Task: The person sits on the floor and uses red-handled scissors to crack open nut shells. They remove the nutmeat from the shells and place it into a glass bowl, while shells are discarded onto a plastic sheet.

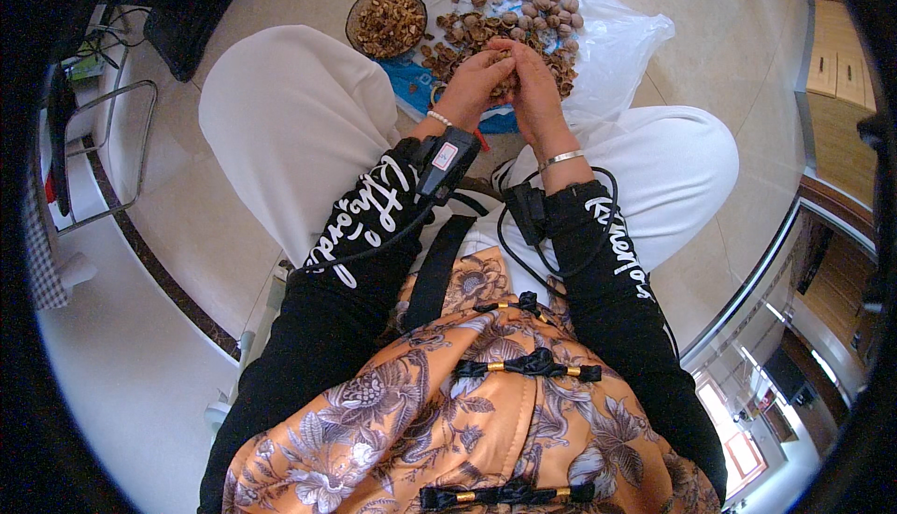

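My left hand [471, 88], with a beaded bracelet at the wrist, meets my right hand [538, 86] over a heap of cracked walnut shells [455, 32]. The fingers of both hands come together at the tips in a cupped shape. Brown walnut pieces [502, 82] show between the thumb and fingers of my left hand. What my right fingers hold is hidden by the hands. Whole walnuts [539, 1] lie just beyond, on a white and blue plastic bag [610, 44]. Beside the heap, at the left, a dark glass bowl [350, 12] is filled with walnut kernels.
A red-tipped thing [481, 140], partly hidden, lies below my hands. My knees in white trousers [294, 107] flank the bag on the tiled floor [736, 44]. Black cables [501, 233] hang from devices at my wrists. A metal-framed rack [144, 142] stands at the left.
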`<state>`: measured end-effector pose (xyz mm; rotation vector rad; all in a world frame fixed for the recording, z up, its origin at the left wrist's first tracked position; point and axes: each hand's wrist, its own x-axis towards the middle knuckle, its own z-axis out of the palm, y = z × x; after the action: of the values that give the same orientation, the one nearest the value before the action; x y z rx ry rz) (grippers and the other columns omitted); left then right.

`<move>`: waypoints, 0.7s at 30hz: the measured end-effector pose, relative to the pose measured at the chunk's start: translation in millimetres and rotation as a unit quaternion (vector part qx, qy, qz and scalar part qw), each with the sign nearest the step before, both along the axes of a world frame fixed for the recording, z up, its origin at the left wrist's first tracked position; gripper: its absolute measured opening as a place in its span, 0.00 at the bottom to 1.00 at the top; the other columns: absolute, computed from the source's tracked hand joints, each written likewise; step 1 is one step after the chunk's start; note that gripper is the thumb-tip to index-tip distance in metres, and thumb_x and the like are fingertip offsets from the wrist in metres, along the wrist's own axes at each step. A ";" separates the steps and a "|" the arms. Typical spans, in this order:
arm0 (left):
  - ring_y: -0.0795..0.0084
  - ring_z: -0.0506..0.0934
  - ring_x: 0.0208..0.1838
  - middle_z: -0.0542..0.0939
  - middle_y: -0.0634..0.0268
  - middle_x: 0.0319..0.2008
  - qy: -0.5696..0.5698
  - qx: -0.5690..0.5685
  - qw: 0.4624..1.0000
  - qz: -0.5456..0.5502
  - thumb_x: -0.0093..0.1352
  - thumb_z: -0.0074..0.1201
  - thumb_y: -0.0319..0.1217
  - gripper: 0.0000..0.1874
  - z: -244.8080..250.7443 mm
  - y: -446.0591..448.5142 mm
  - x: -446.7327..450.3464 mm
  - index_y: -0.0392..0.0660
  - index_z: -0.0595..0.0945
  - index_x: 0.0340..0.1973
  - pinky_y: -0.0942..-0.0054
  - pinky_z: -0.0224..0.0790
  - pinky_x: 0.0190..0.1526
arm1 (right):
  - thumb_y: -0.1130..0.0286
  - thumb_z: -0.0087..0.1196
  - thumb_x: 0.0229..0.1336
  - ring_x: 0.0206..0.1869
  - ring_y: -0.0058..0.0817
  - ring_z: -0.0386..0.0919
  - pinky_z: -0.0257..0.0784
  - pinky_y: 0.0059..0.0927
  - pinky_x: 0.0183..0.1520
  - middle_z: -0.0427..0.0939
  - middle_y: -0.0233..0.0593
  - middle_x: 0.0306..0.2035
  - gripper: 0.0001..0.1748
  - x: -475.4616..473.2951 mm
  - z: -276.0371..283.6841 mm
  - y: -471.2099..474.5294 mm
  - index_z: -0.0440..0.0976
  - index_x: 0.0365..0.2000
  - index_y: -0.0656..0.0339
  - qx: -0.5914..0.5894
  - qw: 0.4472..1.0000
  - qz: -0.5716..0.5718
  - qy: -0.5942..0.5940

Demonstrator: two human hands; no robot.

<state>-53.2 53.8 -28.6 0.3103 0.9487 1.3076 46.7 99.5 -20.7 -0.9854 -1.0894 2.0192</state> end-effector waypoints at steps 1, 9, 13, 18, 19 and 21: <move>0.81 0.73 0.26 0.75 0.71 0.28 -0.001 0.020 1.000 -0.004 0.68 0.46 0.35 0.10 -1.3 0.7 -0.2 0.45 0.74 0.42 0.82 0.66 0.25 | 0.57 0.39 0.64 0.39 0.16 0.70 0.68 0.18 0.34 0.72 0.31 0.42 0.19 0.2 -0.8 -0.4 0.68 0.47 0.58 -0.008 1.000 0.003 -0.003; 0.81 0.71 0.27 0.74 0.69 0.26 0.108 -0.022 0.994 0.006 0.66 0.47 0.30 0.09 -11.7 3.6 -0.6 0.40 0.75 0.40 0.80 0.64 0.26 | 0.57 0.37 0.64 0.34 0.16 0.71 0.68 0.17 0.30 0.74 0.31 0.38 0.18 -0.9 -12.5 -2.9 0.69 0.43 0.59 0.009 1.000 0.006 -0.019; 0.76 0.72 0.26 0.74 0.65 0.24 0.233 0.014 0.971 0.043 0.64 0.48 0.29 0.11 -16.6 3.3 10.6 0.37 0.75 0.39 0.75 0.64 0.26 | 0.58 0.36 0.65 0.33 0.17 0.70 0.68 0.18 0.30 0.75 0.34 0.38 0.18 -4.6 -22.6 -3.4 0.70 0.41 0.60 0.061 0.997 -0.042 -0.039; 0.70 0.74 0.29 0.76 0.58 0.28 0.314 0.018 0.949 0.030 0.62 0.48 0.30 0.14 -27.1 0.9 11.5 0.37 0.75 0.42 0.71 0.66 0.30 | 0.59 0.35 0.65 0.35 0.20 0.72 0.70 0.21 0.33 0.75 0.37 0.39 0.18 -5.1 -25.8 -7.8 0.70 0.38 0.60 0.027 0.996 -0.074 -0.030; 0.69 0.74 0.30 0.76 0.57 0.29 0.316 0.030 0.948 0.037 0.62 0.48 0.30 0.15 -28.4 0.7 11.6 0.37 0.74 0.43 0.71 0.66 0.31 | 0.59 0.34 0.65 0.36 0.21 0.72 0.70 0.22 0.35 0.75 0.37 0.40 0.18 -5.6 -25.3 -7.6 0.70 0.38 0.60 0.027 0.996 -0.082 -0.032; 0.76 0.73 0.31 0.76 0.65 0.31 0.362 0.034 0.931 0.005 0.63 0.46 0.27 0.16 -28.6 -1.0 12.6 0.40 0.73 0.47 0.78 0.66 0.31 | 0.60 0.34 0.65 0.37 0.23 0.72 0.71 0.24 0.38 0.75 0.39 0.41 0.18 -6.4 -23.6 -6.5 0.70 0.38 0.61 0.028 0.994 -0.097 -0.037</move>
<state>-40.6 52.7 -57.2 0.8819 1.5204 1.2487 40.3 93.1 -44.3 -1.1009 -1.0393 1.8002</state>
